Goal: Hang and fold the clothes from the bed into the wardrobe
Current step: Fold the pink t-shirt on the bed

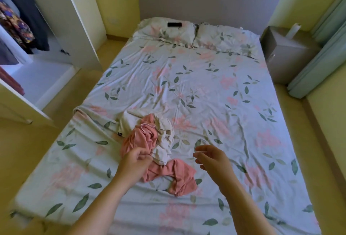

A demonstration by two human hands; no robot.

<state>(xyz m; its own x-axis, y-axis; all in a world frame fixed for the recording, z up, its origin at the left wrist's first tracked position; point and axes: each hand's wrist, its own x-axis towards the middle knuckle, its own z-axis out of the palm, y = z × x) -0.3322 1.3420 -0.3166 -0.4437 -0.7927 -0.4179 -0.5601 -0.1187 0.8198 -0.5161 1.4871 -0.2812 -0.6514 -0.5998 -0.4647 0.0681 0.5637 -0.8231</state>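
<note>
Pinching pink garment (145, 138) near foot of bed (206, 84), left hand (133, 162) gripped fabric, probably to free it from tangled cream garment (163, 128); right hand (212, 159) hovered alongside, fingers loose, empty.

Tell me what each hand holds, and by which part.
The left hand grips the pink garment by a bunched fold of its fabric; the right hand holds nothing.
</note>
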